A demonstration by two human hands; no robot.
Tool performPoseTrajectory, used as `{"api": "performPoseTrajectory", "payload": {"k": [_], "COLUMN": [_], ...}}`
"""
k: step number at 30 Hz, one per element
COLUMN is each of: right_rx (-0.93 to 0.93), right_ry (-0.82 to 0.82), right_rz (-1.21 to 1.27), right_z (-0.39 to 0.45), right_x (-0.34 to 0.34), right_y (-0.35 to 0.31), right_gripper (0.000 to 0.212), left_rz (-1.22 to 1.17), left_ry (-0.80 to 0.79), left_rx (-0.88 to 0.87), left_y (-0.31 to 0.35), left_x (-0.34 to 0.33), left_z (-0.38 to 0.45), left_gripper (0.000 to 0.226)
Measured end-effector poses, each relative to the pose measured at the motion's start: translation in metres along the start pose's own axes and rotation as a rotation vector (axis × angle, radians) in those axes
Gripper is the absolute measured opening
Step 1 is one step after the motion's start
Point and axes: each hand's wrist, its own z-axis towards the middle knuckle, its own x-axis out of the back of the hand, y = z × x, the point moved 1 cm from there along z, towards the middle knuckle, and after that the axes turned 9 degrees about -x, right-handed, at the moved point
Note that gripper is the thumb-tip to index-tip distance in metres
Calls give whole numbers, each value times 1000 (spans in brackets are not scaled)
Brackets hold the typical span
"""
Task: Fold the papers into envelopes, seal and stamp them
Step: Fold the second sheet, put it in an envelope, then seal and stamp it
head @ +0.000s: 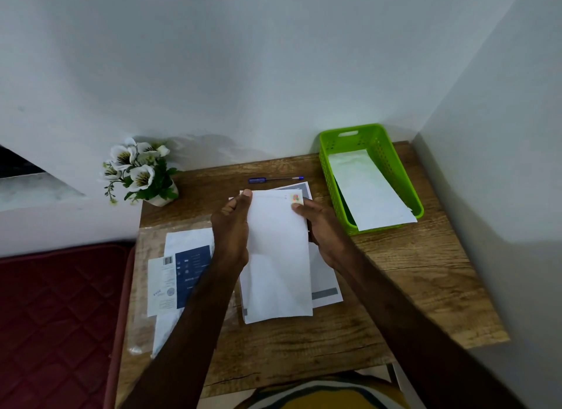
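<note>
A long white envelope (pixel 278 256) is held upright over the wooden table (pixel 395 271), above a sheet of paper (pixel 325 284) with a grey strip. My left hand (pixel 232 226) grips its left edge, thumb at the top corner. On the right edge is my right hand (pixel 319 226), whose thumb rests just below a small colourful stamp (pixel 295 198) at the top right corner. A green basket (pixel 369 177) at the back right contains another white envelope (pixel 368 189).
A blue pen (pixel 275 180) lies behind the papers. A pot of white flowers (pixel 140 171) stands at the back left corner. A clear plastic pack with white sheets and a blue printed label (pixel 179 274) lies at the left. Walls close the back and right.
</note>
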Motion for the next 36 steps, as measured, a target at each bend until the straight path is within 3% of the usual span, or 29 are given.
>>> {"api": "performPoseTrajectory", "payload": {"k": [6, 13, 18, 23, 25, 29, 33, 36], "right_rx": [-22, -192, -199, 129, 332, 728, 1101, 1203], "right_ry": [-87, -204, -82, 260, 424, 709, 999, 995], "right_rz": [-20, -21, 182, 56, -17, -101, -584, -849], "right_z": [-17, -57, -76, -95, -103, -109, -101, -79], "right_x": [6, 31, 32, 44, 54, 82, 112, 129], "right_y": [9, 70, 89, 51, 28, -13, -33, -27], "right_gripper": [32, 38, 33, 11, 14, 39, 29, 34], "left_rz": [-55, -111, -123, -33, -18, 69, 93, 128], "left_ry": [2, 36, 37, -89, -111, -118, -135, -95], "left_rx": [-4, 23, 9, -23, -16, -16, 6, -1], "left_y": [0, 5, 10, 2, -6, -39, -70, -83], "left_x": [1, 0, -3, -4, 0, 11, 20, 22], "left_z": [1, 9, 16, 18, 16, 5, -7, -14], "left_gripper": [18, 22, 22, 41, 41, 32, 35, 35]}}
